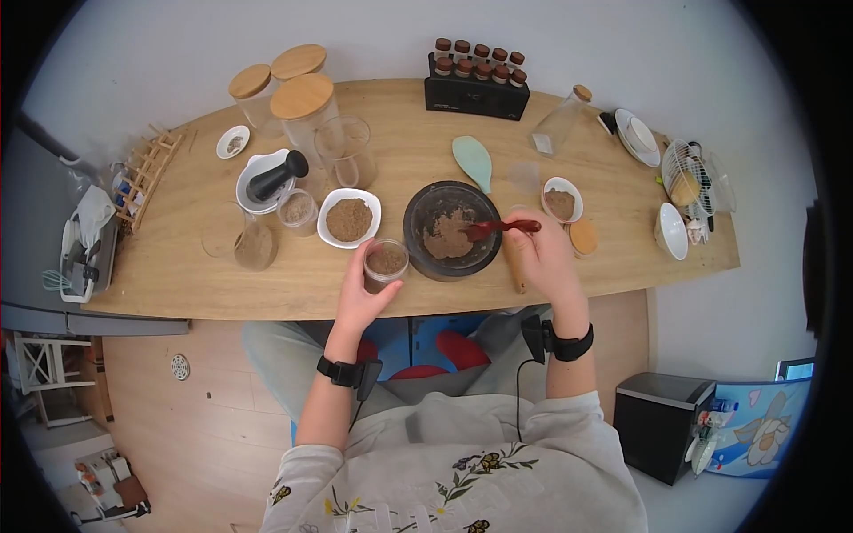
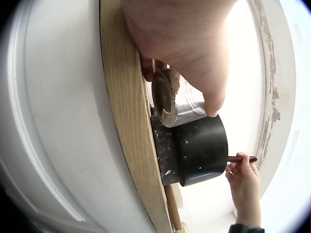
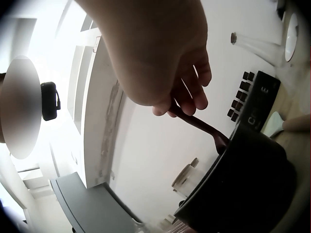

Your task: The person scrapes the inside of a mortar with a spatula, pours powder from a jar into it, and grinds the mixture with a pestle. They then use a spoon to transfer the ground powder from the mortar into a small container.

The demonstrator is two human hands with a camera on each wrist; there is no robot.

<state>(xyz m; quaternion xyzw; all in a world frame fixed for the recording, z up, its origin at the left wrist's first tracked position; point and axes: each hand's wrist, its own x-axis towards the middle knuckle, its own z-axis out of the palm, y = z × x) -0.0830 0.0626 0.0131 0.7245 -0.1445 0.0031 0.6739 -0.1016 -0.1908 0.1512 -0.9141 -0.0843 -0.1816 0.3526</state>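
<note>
My left hand (image 1: 358,298) grips a small clear jar (image 1: 387,264) with brown powder in it, just left of a black mortar (image 1: 415,244). In the left wrist view, the jar (image 2: 182,104) is tilted, powder clinging to its inner wall, and it overlaps the mortar (image 2: 199,150). Pinched in my right hand (image 1: 549,258) is the handle of a dark red spoon (image 1: 515,226). Its bowl end rests in the brown powder (image 1: 447,238) inside the mortar. From the right wrist view, the spoon (image 3: 206,128) slants down over the mortar's rim, which hides its tip.
Left of the mortar stand a white bowl of brown powder (image 1: 349,219), another small jar (image 1: 298,213) and a black pestle (image 1: 278,175). A pale green spatula (image 1: 472,160) lies behind it. At right are a small powder bowl (image 1: 561,200) and a wooden lid (image 1: 584,236).
</note>
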